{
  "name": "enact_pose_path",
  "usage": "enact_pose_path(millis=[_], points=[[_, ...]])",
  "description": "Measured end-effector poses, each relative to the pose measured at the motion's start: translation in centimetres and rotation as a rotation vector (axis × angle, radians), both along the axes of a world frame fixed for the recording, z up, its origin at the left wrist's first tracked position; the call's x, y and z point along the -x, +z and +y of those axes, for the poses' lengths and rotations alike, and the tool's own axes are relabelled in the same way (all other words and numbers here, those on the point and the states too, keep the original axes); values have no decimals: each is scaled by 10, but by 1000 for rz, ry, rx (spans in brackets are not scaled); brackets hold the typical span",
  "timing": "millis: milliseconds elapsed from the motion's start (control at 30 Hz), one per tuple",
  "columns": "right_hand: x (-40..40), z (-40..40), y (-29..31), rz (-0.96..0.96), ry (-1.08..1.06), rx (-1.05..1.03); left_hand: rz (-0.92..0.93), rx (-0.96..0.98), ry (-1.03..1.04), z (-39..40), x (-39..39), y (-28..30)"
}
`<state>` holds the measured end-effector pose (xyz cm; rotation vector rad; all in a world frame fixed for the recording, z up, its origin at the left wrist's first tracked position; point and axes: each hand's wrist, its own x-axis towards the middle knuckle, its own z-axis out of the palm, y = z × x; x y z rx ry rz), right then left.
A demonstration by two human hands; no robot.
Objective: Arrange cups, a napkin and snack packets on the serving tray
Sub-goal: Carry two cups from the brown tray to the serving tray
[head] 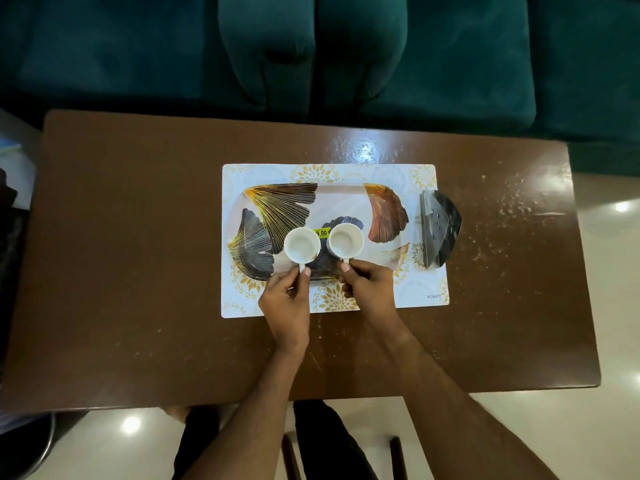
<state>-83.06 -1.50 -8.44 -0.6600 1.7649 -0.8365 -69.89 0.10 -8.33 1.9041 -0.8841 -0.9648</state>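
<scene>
Green velvet sofa runs across the far side. In front of it, the brown wooden table, glossy, scuffed and speckled toward its right end.

Near the table's middle lies a white placemat with gold flower prints, the word KUBER in its near right corner. The serving tray sits on the placemat: oblong, pale, printed with large ginkgo leaves in gold, black and copper. A yellow price sticker shows on the tray floor.

Just beside the tray's right end, a dark metal napkin holder stands on the placemat's right edge; I cannot tell whether it holds anything.

Two white cups stand upright on the tray's near half, side by side and apart, with the sticker between them, both handles pointing toward me. Both look empty.

My left hand pinches the handle of the left cup between thumb and forefinger, the other fingers curled under. My right hand pinches the handle of the right cup the same way. Both forearms reach in over the table's near edge.
</scene>
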Motion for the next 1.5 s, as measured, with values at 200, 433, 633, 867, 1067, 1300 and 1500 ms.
enact_pose_path(millis=[200,433,633,867,1067,1300,1500], points=[[2,1,-2,32,29,1,18,27,30,-1,4,-2],[-3,2,-2,15,-19,5,6,50,17,0,3,-7],[-5,7,-5,-13,-40,10,1,61,7,-1,1,-9],[-7,7,-3,-9,-48,14,18,47,7,0,1,-14],[-10,10,-3,40,-113,-10,63,22,26,1,0,-18],[-25,13,9,556,-181,101,86,23,-26,3,-11,-21],[-63,5,28,853,110,371,-22,30,-102,3,-53,-8]])
